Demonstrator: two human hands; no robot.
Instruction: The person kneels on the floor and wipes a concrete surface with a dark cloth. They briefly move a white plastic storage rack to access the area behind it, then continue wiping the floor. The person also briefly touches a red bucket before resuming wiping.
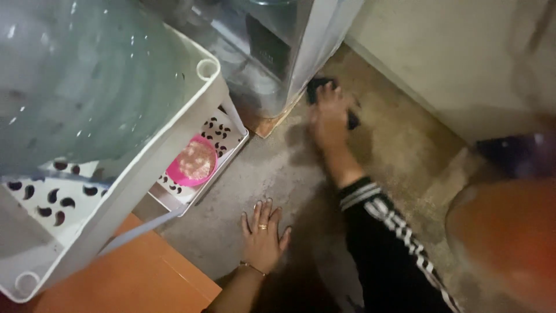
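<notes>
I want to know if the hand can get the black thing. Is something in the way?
No, nothing visible is in the way. The right hand is already on the black thing, down on the floor by the corner of the big grey appliance. The left hand lies flat on the floor, apart from it.

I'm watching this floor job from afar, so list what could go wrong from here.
1. The right hand presses a dark object, blurred and hard to identify, right against the foot of the grey appliance; knuckles could knock its edge.
2. The left hand lies flat on the concrete floor, bearing weight; it could slip or scrape.
3. A large water bottle sits on the white rack just beside the person; a bump might shake it.
</notes>
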